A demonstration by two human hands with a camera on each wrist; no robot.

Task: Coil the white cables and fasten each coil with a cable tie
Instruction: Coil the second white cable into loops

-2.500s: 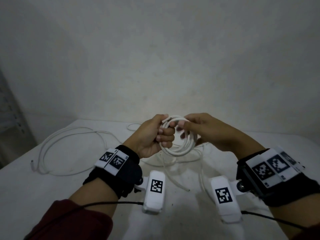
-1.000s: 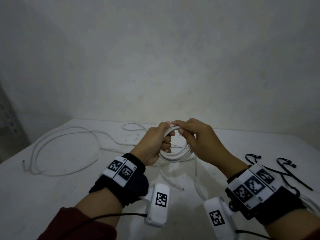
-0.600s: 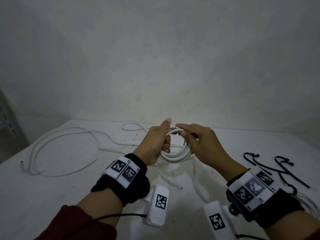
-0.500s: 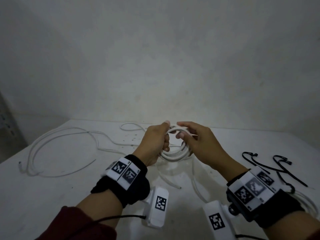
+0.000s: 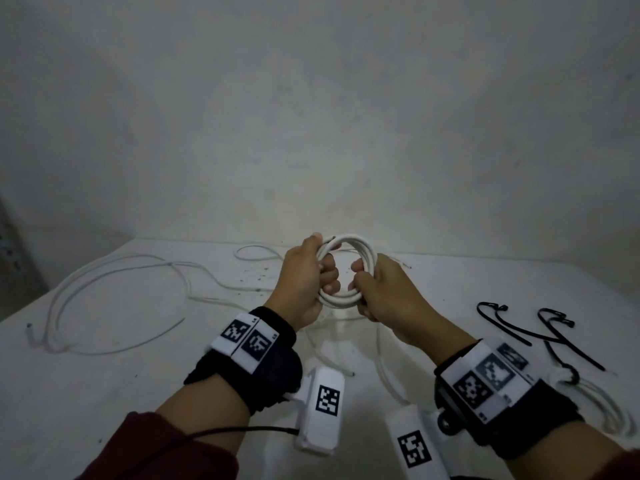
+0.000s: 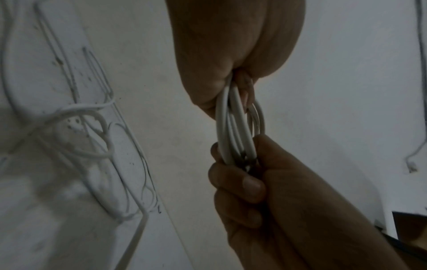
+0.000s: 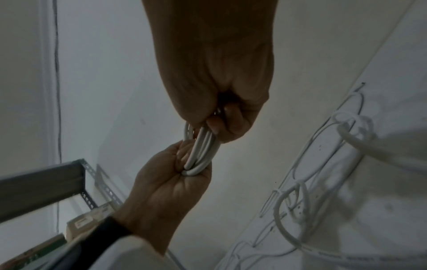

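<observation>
- Coil of white cable held up above the table, at centre of head view, ring facing the camera.
- Left hand grips the coil's 9 o'clock side, fingers curled through the ring, thumb up along the top strands.
- Right hand grips the 3 to 5 o'clock side, fingers wrapped round the bundled turns.
- Left wrist view: several turns run parallel between both fists, pinched tight at each end.
- Right wrist view: same bundle, a cut end showing against the left palm.
- Loose cable sprawls on the table at 9 to 10 o'clock of the hands, in wide loops.
- Black ties lie at 3 o'clock, on the table, apart from the hands.
- Tied coil lies at 4 o'clock, just beyond the right wrist, partly hidden.
- Metal shelf shows in the right wrist view, lower left.
</observation>
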